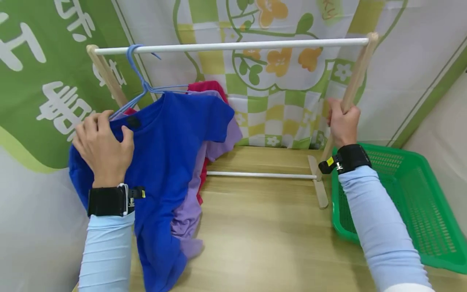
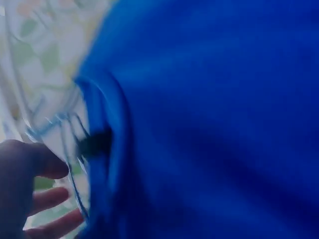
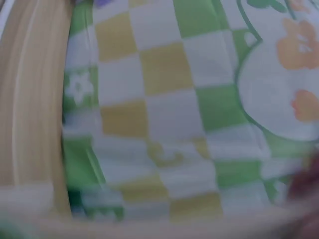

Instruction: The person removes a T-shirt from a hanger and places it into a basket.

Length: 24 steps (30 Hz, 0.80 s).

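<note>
A blue T-shirt [image 1: 171, 134] hangs by a blue hanger [image 1: 145, 86] near the left end of the rack's white rod [image 1: 233, 46]. My left hand [image 1: 103, 148] lies over the shirt's shoulder beside the neckline, its thumb apart from the curved fingers. In the left wrist view, the fingers [image 2: 52, 198] are spread beside the hanger and the dark patch [image 2: 94, 143] at the collar. With my right hand [image 1: 344, 121] I grip the right wooden post [image 1: 354, 87] of the clothes rack. Behind the blue shirt hang a lilac garment [image 1: 189, 207] and a red one [image 1: 209, 86], mostly hidden.
At the right, a green plastic basket [image 1: 419, 162] stands beside the rack's foot [image 1: 318, 188]. A lower white rod [image 1: 260, 175] runs just above the wooden tabletop [image 1: 255, 235]. A patterned curtain [image 1: 292, 105] hangs behind the rack.
</note>
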Motion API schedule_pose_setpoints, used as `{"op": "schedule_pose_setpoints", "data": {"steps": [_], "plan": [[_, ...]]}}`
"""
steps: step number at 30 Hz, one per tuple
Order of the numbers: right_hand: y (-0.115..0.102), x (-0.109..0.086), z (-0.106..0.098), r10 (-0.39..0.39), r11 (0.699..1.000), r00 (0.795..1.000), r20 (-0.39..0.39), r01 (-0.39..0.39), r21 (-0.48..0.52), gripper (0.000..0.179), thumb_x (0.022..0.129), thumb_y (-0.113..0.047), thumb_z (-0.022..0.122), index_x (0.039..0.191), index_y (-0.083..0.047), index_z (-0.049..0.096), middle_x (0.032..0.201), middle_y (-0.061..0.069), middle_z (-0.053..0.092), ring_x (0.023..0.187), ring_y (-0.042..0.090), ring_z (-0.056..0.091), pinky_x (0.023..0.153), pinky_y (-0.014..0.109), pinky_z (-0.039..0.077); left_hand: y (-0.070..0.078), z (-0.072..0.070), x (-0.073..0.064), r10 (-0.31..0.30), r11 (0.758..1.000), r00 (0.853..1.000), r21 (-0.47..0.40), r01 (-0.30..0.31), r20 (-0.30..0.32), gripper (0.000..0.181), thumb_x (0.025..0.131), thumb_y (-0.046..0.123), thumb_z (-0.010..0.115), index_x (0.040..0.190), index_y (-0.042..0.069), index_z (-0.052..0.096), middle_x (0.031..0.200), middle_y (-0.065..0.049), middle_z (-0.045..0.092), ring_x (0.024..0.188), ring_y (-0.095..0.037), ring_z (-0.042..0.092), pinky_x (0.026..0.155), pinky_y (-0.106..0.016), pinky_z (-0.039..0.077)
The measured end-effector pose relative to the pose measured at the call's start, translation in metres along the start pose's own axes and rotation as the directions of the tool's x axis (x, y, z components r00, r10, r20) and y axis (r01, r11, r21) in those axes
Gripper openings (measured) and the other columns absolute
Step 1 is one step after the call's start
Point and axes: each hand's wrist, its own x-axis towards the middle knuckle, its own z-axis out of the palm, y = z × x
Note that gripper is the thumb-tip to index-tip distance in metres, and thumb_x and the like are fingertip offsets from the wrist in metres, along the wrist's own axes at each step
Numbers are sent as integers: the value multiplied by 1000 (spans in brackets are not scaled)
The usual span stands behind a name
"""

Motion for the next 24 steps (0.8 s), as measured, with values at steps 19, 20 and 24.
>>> {"op": "schedule_pose_setpoints", "data": {"steps": [19,20,24], "plan": [[15,-16,21,-233,958,931,-280,170,-231,50,104,-20,50,55,-20,36,47,-14,24,38,-2,18,45,20,17,-32,-24,5,-9,993,990,114,-7,140,50,114,34,36,110,-8,63,105,-30,59,101,-53,57,81,-71,44],[11,-18,23,-238,958,930,-280,178,-224,50,104,-19,50,55,-20,35,47,-15,23,38,-2,18,45,20,17,-29,-25,7,6,995,989,100,-21,150,49,114,35,37,111,-7,62,104,-29,58,101,-52,57,80,-70,44],[8,-15,26,-247,957,932,-263,193,-215,51,104,-19,49,55,-21,35,47,-13,23,39,-2,18,45,19,16,-18,-33,13,70,993,969,78,-91,238,46,114,34,44,117,-7,63,110,-28,60,103,-49,55,80,-67,46]]}}
